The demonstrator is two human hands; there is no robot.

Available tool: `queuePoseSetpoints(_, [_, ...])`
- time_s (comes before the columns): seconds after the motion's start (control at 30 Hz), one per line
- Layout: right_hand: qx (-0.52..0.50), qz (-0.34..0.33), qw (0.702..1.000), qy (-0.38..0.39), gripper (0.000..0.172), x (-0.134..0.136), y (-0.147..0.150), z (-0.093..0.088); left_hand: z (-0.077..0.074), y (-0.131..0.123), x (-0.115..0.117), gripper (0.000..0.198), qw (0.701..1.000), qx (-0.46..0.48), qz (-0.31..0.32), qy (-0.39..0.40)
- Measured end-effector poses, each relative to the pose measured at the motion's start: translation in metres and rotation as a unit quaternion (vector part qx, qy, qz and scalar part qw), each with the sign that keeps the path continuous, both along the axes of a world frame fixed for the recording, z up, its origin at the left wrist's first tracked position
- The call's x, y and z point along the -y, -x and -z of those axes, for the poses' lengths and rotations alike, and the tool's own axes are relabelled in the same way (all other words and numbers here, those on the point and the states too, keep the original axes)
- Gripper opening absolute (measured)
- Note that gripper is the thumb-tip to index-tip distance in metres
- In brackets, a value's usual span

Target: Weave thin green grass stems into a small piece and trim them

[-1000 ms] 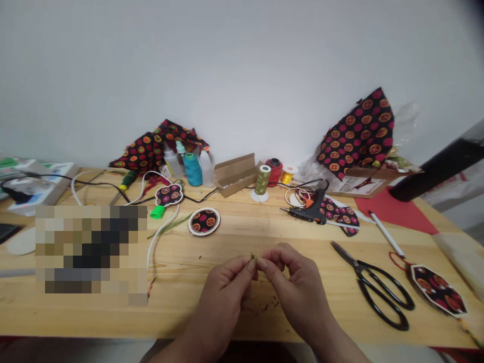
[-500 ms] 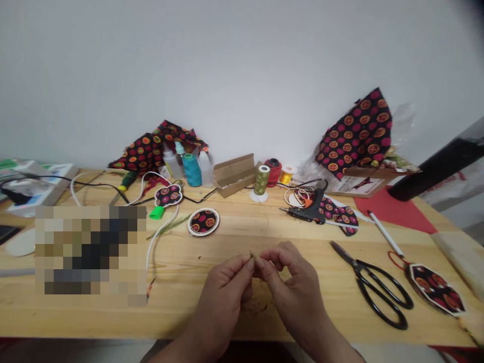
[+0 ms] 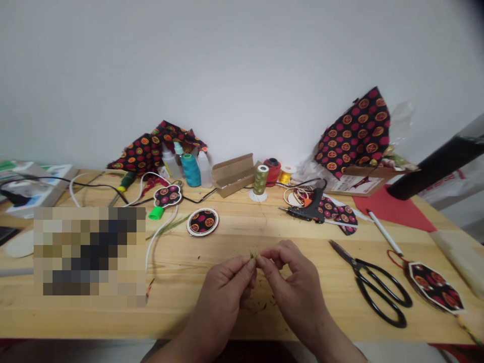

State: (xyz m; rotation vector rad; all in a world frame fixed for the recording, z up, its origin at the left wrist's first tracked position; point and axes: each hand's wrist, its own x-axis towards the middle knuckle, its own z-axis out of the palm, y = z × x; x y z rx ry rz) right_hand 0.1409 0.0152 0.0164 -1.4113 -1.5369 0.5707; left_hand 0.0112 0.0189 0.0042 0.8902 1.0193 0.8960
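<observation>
Barely shifted since earlier, both hands [image 3: 227,297] [image 3: 298,287] pinch a tiny brownish tuft [image 3: 252,255], the carton label [image 3: 354,184] unreadably small.

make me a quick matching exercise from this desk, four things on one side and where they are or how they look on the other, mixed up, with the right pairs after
Column one
1. scissors
2. teal thread cone
3. round disc
4. left hand

Column two
A. fingertips close to those of the right hand, at a tiny bit of material
B. dark cloth with red and orange print inside a pale rim
C. lying on the table, to the right of both hands
D. at the back, next to a clear bottle

Right pairs: 1-C, 2-D, 3-B, 4-A
</observation>
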Motion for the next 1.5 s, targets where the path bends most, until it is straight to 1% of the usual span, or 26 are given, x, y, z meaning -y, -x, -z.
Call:
queuePoseSetpoints(0.13, [-0.002, -0.006, 1.000, 0.013, 0.012, 0.000, -0.002, -0.001, -0.002, 0.000, -0.001, 0.031, 1.000, -0.029, 0.008, -0.005])
queuePoseSetpoints(0.2, [-0.021, -0.016, 0.999, 0.035, 0.013, -0.001, -0.005, -0.002, -0.002, 0.001, -0.001, 0.031, 0.999, -0.038, 0.010, -0.010])
queuePoseSetpoints(0.3, [-0.109, -0.046, 0.987, 0.108, 0.011, -0.005, -0.011, -0.004, -0.002, 0.001, -0.001, 0.027, 1.000, -0.029, 0.008, -0.006])
queuePoseSetpoints(0.37, [-0.192, -0.081, 0.961, 0.182, 0.016, -0.010, -0.016, -0.005, -0.003, 0.001, 0.000, 0.025, 0.999, -0.030, 0.013, 0.002])
queuePoseSetpoints(0.47, [-0.288, -0.139, 0.908, 0.272, 0.025, -0.017, -0.023, -0.002, -0.006, 0.000, -0.001, 0.028, 0.999, -0.036, 0.033, 0.014])
queuePoseSetpoints(0.6, [-0.364, -0.218, 0.848, 0.318, 0.025, -0.024, -0.028, 0.007, -0.011, -0.001, -0.002, 0.034, 0.996, -0.059, 0.065, 0.007])
queuePoseSetpoints(0.67, [-0.373, -0.250, 0.832, 0.326, 0.023, -0.026, -0.029, 0.011, -0.012, -0.001, -0.003, 0.034, 0.994, -0.075, 0.080, 0.003])
queuePoseSetpoints(0.73, [-0.367, -0.271, 0.826, 0.332, 0.024, -0.028, -0.031, 0.014, -0.013, 0.001, -0.003, 0.034, 0.992, -0.088, 0.095, 0.005])
queuePoseSetpoints(0.83, [-0.354, -0.289, 0.824, 0.334, 0.022, -0.031, -0.034, 0.015, -0.014, 0.003, -0.002, 0.031, 0.988, -0.104, 0.112, 0.006])
queuePoseSetpoints(0.97, [-0.345, -0.297, 0.832, 0.316, 0.014, -0.033, -0.035, 0.012, -0.016, 0.004, -0.001, 0.028, 0.986, -0.104, 0.129, 0.022])
queuePoseSetpoints(1.07, [-0.346, -0.281, 0.842, 0.303, 0.012, -0.032, -0.032, 0.008, -0.017, 0.004, -0.002, 0.028, 0.988, -0.078, 0.130, 0.026])
queuePoseSetpoints(1.17, [-0.357, -0.249, 0.852, 0.291, 0.015, -0.029, -0.027, 0.004, -0.015, 0.004, -0.002, 0.026, 0.992, -0.022, 0.120, 0.037])
queuePoseSetpoints(1.23, [-0.357, -0.229, 0.863, 0.276, 0.016, -0.027, -0.025, 0.002, -0.014, 0.004, -0.002, 0.024, 0.991, 0.035, 0.109, 0.066])
queuePoseSetpoints(1.33, [-0.323, -0.201, 0.890, 0.252, 0.015, -0.025, -0.022, -0.002, -0.014, 0.003, -0.001, 0.025, 0.985, 0.107, 0.082, 0.108])
queuePoseSetpoints(1.4, [-0.292, -0.185, 0.907, 0.239, 0.014, -0.024, -0.021, -0.005, -0.013, 0.002, 0.000, 0.024, 0.983, 0.124, 0.066, 0.114])
queuePoseSetpoints(1.5, [-0.261, -0.167, 0.922, 0.231, 0.011, -0.024, -0.020, -0.008, -0.013, 0.001, -0.001, 0.024, 0.985, 0.121, 0.055, 0.109])
